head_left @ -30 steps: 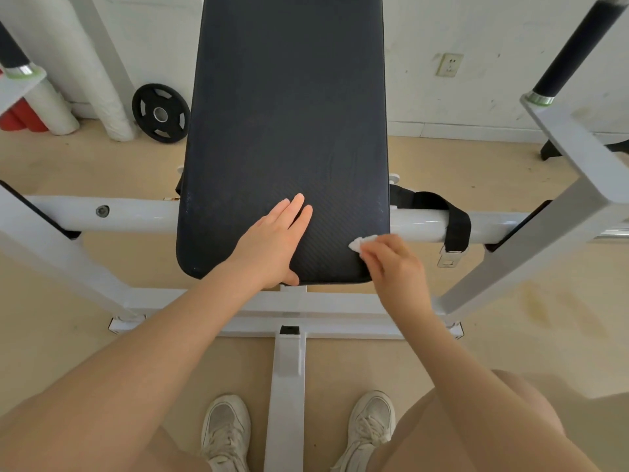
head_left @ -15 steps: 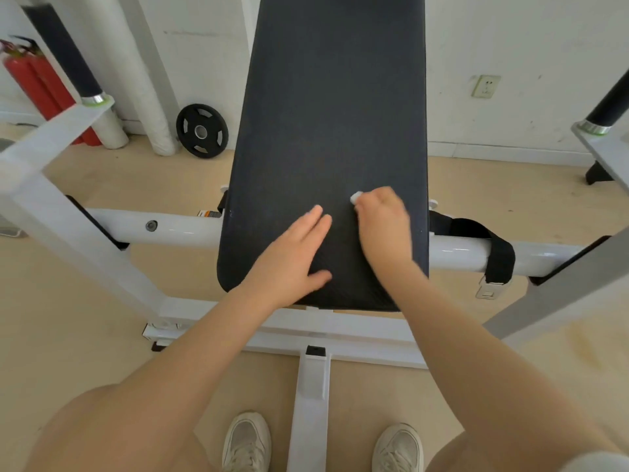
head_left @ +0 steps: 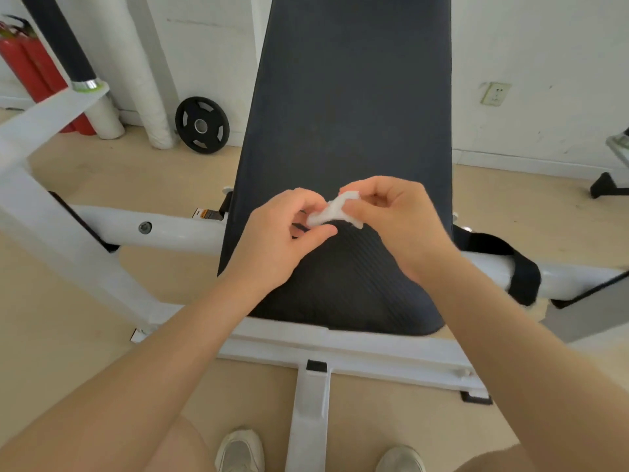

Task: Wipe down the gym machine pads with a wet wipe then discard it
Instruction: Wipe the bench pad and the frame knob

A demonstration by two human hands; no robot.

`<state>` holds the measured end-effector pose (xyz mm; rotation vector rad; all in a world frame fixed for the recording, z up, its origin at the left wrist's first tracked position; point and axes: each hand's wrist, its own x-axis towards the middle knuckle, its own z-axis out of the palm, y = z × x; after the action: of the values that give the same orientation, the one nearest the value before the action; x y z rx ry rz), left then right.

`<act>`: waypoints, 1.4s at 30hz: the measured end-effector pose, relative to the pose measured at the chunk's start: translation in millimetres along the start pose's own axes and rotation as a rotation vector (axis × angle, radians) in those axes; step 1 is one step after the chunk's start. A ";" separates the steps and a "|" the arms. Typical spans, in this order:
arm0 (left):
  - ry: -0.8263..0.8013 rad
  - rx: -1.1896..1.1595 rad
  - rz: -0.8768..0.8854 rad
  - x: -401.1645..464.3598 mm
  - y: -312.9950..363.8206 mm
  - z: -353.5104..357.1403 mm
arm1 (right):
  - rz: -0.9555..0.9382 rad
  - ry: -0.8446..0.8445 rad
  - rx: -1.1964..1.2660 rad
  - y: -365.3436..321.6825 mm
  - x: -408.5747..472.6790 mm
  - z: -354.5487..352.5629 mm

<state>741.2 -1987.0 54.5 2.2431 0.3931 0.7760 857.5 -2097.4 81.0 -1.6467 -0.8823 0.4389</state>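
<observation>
A long black bench pad [head_left: 343,107] runs away from me on a white steel frame [head_left: 163,229]. Both hands are raised just above the pad's near end. A small crumpled white wet wipe [head_left: 335,211] hangs between them. My left hand [head_left: 282,236] pinches its lower left end with thumb and curled fingers. My right hand [head_left: 401,219] pinches its upper right end with curled fingers. Neither hand touches the pad.
A black weight plate [head_left: 201,125] leans on the back wall beside white padded rolls [head_left: 149,80]. Red fire extinguishers [head_left: 30,69] stand at far left. A black strap [head_left: 520,270] wraps the right frame tube. My shoes [head_left: 240,451] straddle the frame's centre bar.
My left hand lifted off the pad and took hold of the wipe. My right hand stopped rubbing the pad and raised the wipe, so both hands now hold it.
</observation>
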 end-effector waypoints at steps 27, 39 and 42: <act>-0.057 -0.854 -0.848 188.4 74.1 -158.4 | 0.945 -0.225 0.777 -188.3 202.0 -26.2; 0.092 -0.300 -0.927 178.2 -4.0 -275.7 | 1.104 -0.423 0.750 -222.8 235.5 140.6; 0.136 -0.237 -0.972 187.8 -41.5 -306.1 | 1.164 -0.241 0.603 -213.7 251.7 183.4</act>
<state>690.3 -1704.2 273.9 1.4951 1.2523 0.4030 825.5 -1775.8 276.3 -1.3861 0.1737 1.5468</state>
